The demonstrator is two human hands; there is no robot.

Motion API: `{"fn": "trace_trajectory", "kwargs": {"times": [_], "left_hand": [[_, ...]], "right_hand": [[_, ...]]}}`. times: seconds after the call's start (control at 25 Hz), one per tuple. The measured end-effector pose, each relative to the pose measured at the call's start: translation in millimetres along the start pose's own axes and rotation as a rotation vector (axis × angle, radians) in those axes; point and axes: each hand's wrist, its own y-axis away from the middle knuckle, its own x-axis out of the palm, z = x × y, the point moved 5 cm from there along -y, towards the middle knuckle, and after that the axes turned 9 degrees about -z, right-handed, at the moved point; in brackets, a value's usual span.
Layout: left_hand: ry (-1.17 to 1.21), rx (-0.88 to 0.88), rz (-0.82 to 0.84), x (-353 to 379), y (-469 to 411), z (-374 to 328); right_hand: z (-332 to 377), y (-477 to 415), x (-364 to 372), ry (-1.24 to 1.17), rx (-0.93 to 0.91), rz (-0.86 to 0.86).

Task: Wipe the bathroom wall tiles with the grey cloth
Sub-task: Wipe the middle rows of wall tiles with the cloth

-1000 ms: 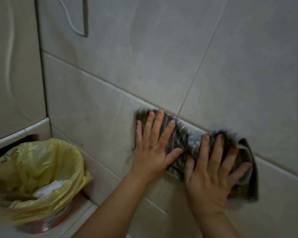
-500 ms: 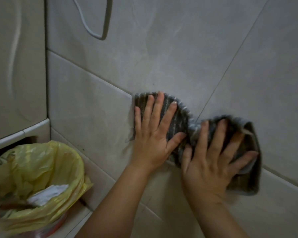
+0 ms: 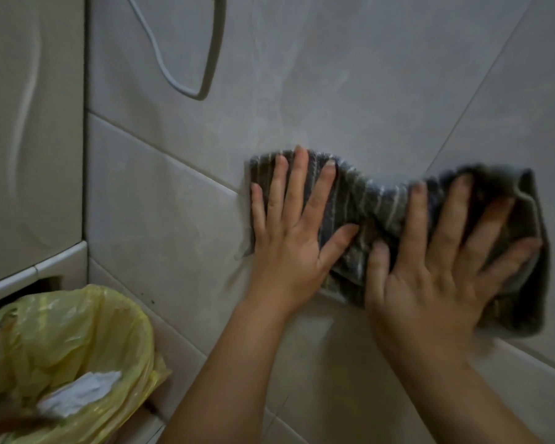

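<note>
The grey cloth (image 3: 375, 213) lay largely hidden under the flat left hand (image 3: 292, 232) and the blurred right hand (image 3: 439, 270). The yellow-bagged bin (image 3: 71, 341) ran out of view at the lower left, and the cord (image 3: 170, 72) was cut off at the top.

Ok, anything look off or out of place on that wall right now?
Nothing damaged or spilled. The grey cloth is bunched into a twist between the left hand and right hand, not spread flat on the wall tiles. A few dark specks mark the tile above the yellow-bagged bin.
</note>
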Motion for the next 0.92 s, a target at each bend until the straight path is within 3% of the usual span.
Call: {"fn": "trace_trajectory", "kwargs": {"times": [0.2,0.52,0.76,0.92], "left_hand": [[-0.026,0.015,-0.018,1,6,22],[-0.093,0.054,0.175,4,121,61],[0.053,-0.029,0.152,-9,55,59],[0.015,-0.04,0.084,-2,58,61]], "right_hand": [[30,6,17,0.038,-0.135,0.001],[36,154,13,0.048,-0.096,0.169],[30,67,11,-0.037,0.049,0.073],[46,84,23,0.023,-0.058,0.085]]}}
